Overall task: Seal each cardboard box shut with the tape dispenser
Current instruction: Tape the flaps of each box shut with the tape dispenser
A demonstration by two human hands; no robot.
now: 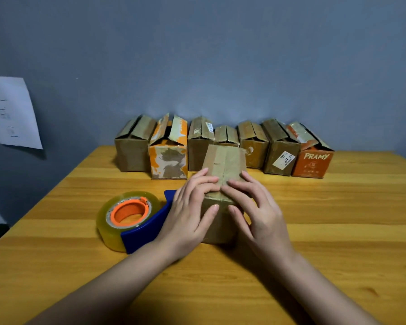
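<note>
While hands (192, 205) press box (223, 165), orange box (311, 164) reads "PRAMY".

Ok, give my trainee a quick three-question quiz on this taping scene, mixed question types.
1. True or false: the blue tape dispenser with the clear roll lies on the wooden table, held by neither hand.
2. How many cardboard boxes stand in the back row by the wall?
3. Which touches the small brown cardboard box in front? A) left hand only B) right hand only C) both hands

Key: 1 true. 2 seven, from the plain brown box at the left end to the orange box printed PRAMY. 3 C.
</note>
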